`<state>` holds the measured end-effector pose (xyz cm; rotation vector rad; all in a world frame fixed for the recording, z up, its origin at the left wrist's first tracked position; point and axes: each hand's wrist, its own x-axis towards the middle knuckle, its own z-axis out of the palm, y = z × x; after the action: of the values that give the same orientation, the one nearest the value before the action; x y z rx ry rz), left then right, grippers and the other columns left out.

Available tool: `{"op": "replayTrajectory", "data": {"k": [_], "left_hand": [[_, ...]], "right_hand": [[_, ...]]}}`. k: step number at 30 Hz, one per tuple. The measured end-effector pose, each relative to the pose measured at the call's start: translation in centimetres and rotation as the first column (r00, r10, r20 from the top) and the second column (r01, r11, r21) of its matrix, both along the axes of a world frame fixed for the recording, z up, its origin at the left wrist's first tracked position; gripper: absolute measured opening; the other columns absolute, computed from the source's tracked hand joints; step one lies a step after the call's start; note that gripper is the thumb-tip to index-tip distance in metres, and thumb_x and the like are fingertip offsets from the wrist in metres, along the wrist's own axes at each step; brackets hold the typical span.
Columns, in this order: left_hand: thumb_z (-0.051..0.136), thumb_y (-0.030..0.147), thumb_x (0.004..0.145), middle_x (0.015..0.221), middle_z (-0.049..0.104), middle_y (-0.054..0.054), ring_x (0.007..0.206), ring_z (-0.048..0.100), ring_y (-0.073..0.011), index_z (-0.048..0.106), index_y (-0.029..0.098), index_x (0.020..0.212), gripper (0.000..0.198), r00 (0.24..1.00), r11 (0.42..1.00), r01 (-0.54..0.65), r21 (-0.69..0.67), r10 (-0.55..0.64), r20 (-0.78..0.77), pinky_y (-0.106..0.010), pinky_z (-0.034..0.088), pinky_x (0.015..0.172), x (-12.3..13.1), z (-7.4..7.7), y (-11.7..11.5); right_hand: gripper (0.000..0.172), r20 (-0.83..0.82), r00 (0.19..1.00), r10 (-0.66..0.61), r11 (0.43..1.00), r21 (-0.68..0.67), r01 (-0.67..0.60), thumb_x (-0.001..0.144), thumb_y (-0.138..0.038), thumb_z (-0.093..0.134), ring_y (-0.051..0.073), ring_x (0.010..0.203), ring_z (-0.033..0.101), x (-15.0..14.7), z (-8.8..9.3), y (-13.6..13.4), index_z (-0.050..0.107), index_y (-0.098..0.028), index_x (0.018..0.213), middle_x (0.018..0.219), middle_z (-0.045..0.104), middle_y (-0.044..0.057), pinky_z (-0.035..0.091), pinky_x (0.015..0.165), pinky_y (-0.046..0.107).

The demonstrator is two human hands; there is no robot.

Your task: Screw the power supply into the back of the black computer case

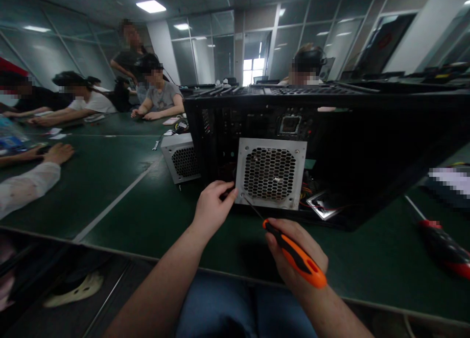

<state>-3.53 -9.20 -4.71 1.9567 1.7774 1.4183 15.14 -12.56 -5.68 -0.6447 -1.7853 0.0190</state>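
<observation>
An open black computer case [352, 152] lies on its side on the green table. In its opening stands a grey power supply [271, 174] with a honeycomb fan grille facing me. My left hand [215, 205] is closed at the lower left edge of that power supply, thumb at the corner and fingers partly hidden behind. An orange and black screwdriver [299, 257] is wrapped in my right hand [293, 245]. Its thin shaft slants up left, the tip at the lower left corner screw [242, 195] of the grille plate.
A second grey power supply [181, 159] stands left of the case. On the right lies a red and black screwdriver [440, 245]. A small wrench [156, 145] rests further back. Several people sit around the table; one person's sleeved arm [31, 183] reaches in from the left.
</observation>
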Motion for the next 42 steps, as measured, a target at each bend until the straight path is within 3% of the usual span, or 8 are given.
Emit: {"op": "replayTrajectory", "data": {"k": [13, 24, 33, 42], "left_hand": [[0.057, 0.028, 0.081, 0.092, 0.066, -0.005, 0.083, 0.062, -0.0147, 0.068, 0.017, 0.094, 0.020, 1.000, 1.000, 0.002, -0.010, -0.002, 0.015, -0.026, 0.050, 0.071, 0.0, 0.0, 0.0], [0.056, 0.026, 0.081, 0.088, 0.064, -0.004, 0.075, 0.058, -0.0124, 0.065, 0.016, 0.097, 0.021, 1.000, 1.000, -0.013, -0.025, 0.013, -0.001, -0.025, 0.049, 0.070, 0.1, 0.0, 0.1], [0.055, 0.027, 0.081, 0.085, 0.063, -0.004, 0.073, 0.057, -0.0121, 0.064, 0.016, 0.097, 0.021, 1.000, 1.000, -0.018, -0.018, 0.017, -0.004, -0.025, 0.048, 0.068, 0.2, 0.0, 0.0], [0.055, 0.027, 0.081, 0.084, 0.063, -0.003, 0.073, 0.057, -0.0121, 0.064, 0.016, 0.099, 0.023, 0.999, 0.999, -0.032, -0.025, 0.031, -0.028, -0.024, 0.048, 0.067, 0.2, 0.0, 0.0]], "right_hand": [[0.021, 0.032, 0.999, 0.040, 0.999, 0.003, -0.040, 0.080, -0.012, 0.059, 0.015, 0.075, 0.066, 0.0, -0.2, 0.4, 0.058, -0.019, 0.099, 0.084, 0.068, 0.005, 0.055, 0.068, 0.025], [0.019, 0.191, 0.979, 0.072, 0.997, -0.047, -0.064, 0.081, -0.016, 0.058, 0.016, 0.076, 0.066, -0.7, 2.3, -0.2, 0.060, -0.017, 0.100, 0.085, 0.068, 0.008, 0.055, 0.066, 0.027], [0.015, 0.272, 0.962, -0.001, 1.000, -0.021, 0.007, 0.084, -0.020, 0.055, 0.016, 0.071, 0.064, -1.1, 3.3, -0.6, 0.061, -0.014, 0.096, 0.080, 0.067, 0.008, 0.052, 0.063, 0.026], [0.019, 0.298, 0.945, -0.132, 0.991, 0.007, 0.137, 0.084, -0.027, 0.055, 0.010, 0.050, 0.054, -1.7, 3.8, -0.3, 0.055, -0.018, 0.067, 0.057, 0.059, 0.000, 0.038, 0.048, 0.022]]}}
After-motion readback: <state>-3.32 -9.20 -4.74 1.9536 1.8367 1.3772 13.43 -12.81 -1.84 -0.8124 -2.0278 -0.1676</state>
